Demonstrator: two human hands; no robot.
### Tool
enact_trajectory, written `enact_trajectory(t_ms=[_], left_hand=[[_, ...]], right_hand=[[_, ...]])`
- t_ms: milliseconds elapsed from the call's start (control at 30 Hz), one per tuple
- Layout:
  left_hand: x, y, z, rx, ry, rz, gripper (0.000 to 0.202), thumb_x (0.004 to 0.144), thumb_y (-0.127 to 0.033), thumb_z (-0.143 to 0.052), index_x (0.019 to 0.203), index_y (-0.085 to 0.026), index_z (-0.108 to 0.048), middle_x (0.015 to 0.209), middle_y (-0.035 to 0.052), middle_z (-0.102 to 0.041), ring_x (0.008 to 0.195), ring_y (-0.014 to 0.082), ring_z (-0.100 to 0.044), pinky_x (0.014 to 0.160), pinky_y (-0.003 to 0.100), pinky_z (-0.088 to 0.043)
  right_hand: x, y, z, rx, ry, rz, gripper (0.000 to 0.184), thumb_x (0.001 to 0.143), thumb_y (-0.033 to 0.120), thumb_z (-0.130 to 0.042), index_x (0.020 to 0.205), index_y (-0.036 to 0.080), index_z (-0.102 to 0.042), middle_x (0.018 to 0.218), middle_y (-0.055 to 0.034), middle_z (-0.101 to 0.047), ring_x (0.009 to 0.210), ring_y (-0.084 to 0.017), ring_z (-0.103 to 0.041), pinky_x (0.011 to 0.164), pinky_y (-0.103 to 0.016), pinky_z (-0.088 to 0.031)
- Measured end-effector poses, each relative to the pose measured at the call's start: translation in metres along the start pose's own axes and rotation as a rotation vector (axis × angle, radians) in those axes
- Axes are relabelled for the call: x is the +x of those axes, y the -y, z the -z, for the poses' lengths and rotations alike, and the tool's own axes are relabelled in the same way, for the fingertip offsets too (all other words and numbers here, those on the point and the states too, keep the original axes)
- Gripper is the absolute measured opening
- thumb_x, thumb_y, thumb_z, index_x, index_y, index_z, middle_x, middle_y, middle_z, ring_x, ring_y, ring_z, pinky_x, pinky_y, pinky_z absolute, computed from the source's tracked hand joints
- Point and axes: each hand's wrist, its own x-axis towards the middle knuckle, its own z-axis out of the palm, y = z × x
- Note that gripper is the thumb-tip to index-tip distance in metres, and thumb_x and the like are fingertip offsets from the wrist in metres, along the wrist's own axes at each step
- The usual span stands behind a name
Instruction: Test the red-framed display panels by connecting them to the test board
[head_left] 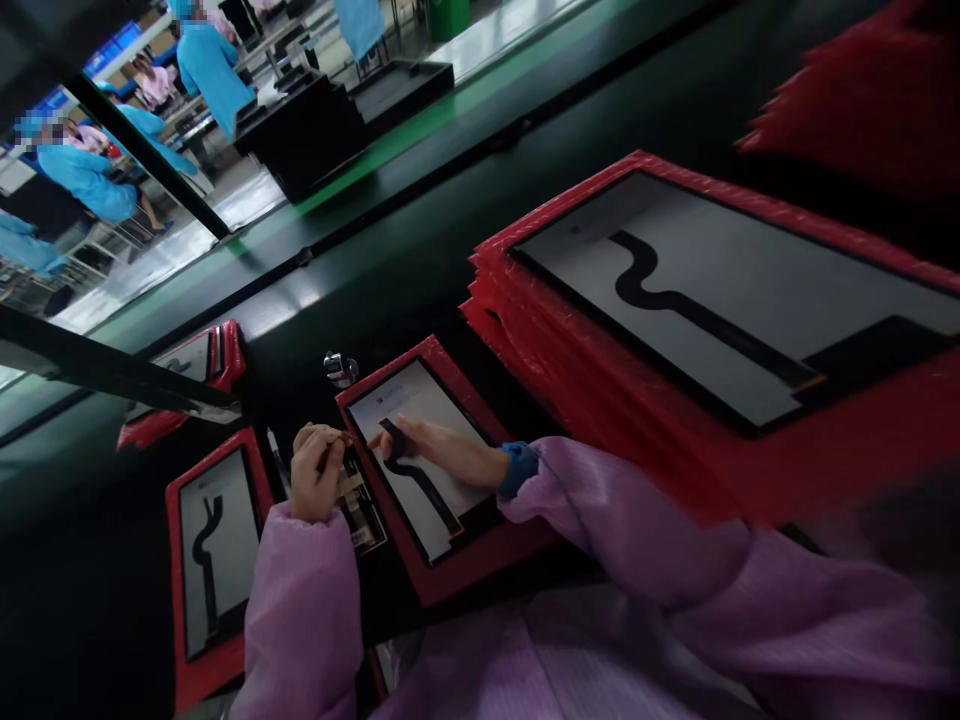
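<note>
My left hand (319,472) is closed, thumb and fingertips pinched on a small brownish thing too small to name. My right hand (420,447) reaches across a flat display panel (446,410), its fingers stretched toward my left hand. Its fingers partly cover the curved black flex cable (427,487) lying on the panel; whether they touch it I cannot tell. The panel lies on a red foam sheet (431,585). Just below my left hand is a small board with tan strips (361,515). A blue wristband (519,470) circles my right wrist.
At right stands a stack of red foam sheets (540,370) topped by a larger-looking panel (720,270). Another panel (214,550) on red foam lies at left. A shiny metal roll (340,370) sits beyond my hands. A dark bar (112,365) crosses at left. People in blue work beyond the conveyor.
</note>
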Motion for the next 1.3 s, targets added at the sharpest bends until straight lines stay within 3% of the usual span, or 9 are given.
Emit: enact_trajectory(t_ms=[100, 233, 367, 533, 700, 933, 1300], left_hand=[[0.003, -0.007, 0.003, 0.036, 0.050, -0.034, 0.031, 0.102, -0.034, -0.045, 0.077, -0.024, -0.060, 0.079, 0.0017, -0.069, 0.081, 0.0212, -0.061, 0.096, 0.043, -0.042], [0.004, -0.016, 0.005, 0.085, 0.144, -0.044, 0.027, 0.098, -0.028, -0.045, 0.075, -0.023, -0.058, 0.074, 0.0002, -0.066, 0.079, 0.0209, -0.058, 0.087, 0.042, -0.036], [0.001, -0.022, 0.003, 0.099, 0.272, -0.001, 0.026, 0.094, -0.030, -0.045, 0.073, -0.023, -0.057, 0.072, -0.0004, -0.066, 0.078, 0.0205, -0.058, 0.090, 0.043, -0.032], [-0.003, -0.027, 0.002, 0.103, 0.385, 0.028, 0.027, 0.094, -0.032, -0.040, 0.073, -0.023, -0.056, 0.075, 0.0020, -0.067, 0.082, 0.0219, -0.057, 0.092, 0.044, -0.030], [-0.004, -0.031, 0.002, 0.089, 0.462, 0.004, 0.027, 0.096, -0.029, -0.041, 0.075, -0.023, -0.056, 0.079, 0.0032, -0.070, 0.085, 0.0225, -0.058, 0.094, 0.045, -0.029], [-0.007, -0.032, -0.002, 0.051, 0.439, -0.073, 0.027, 0.098, -0.027, -0.044, 0.078, -0.022, -0.061, 0.080, 0.0029, -0.072, 0.080, 0.0204, -0.060, 0.091, 0.043, -0.032], [-0.007, -0.030, -0.006, 0.106, 0.436, -0.061, 0.027, 0.097, -0.033, -0.046, 0.087, -0.023, -0.069, 0.083, 0.0048, -0.074, 0.079, 0.0207, -0.060, 0.096, 0.043, -0.034]], right_hand=[[0.003, 0.006, 0.000, -0.095, 0.050, 0.032, 0.082, 0.097, 0.081, -0.017, 0.097, 0.016, -0.066, 0.106, -0.0104, -0.064, 0.103, -0.018, -0.057, 0.098, -0.037, -0.048], [0.001, 0.011, 0.003, -0.252, 0.085, 0.057, 0.069, 0.097, 0.077, -0.032, 0.100, 0.017, -0.065, 0.102, -0.0079, -0.064, 0.101, -0.017, -0.056, 0.094, -0.034, -0.048], [-0.006, 0.008, 0.003, -0.403, 0.061, 0.085, 0.051, 0.097, 0.067, -0.048, 0.098, 0.017, -0.063, 0.106, -0.0080, -0.062, 0.106, -0.019, -0.052, 0.098, -0.035, -0.045], [-0.008, 0.003, 0.001, -0.577, 0.020, 0.155, 0.027, 0.097, 0.042, -0.053, 0.088, 0.017, -0.060, 0.112, -0.0119, -0.060, 0.113, -0.024, -0.047, 0.112, -0.046, -0.034], [-0.006, -0.001, 0.004, -0.789, 0.025, 0.251, 0.028, 0.102, 0.037, -0.047, 0.088, 0.019, -0.063, 0.111, -0.0107, -0.064, 0.111, -0.023, -0.051, 0.106, -0.044, -0.044], [-0.006, -0.005, 0.005, -0.828, 0.023, 0.298, 0.024, 0.100, 0.035, -0.053, 0.092, 0.019, -0.069, 0.116, -0.0085, -0.069, 0.113, -0.022, -0.055, 0.105, -0.043, -0.047], [-0.005, -0.003, 0.004, -0.827, 0.002, 0.290, 0.022, 0.099, 0.032, -0.053, 0.088, 0.020, -0.069, 0.112, -0.0080, -0.070, 0.111, -0.022, -0.057, 0.103, -0.041, -0.049]])
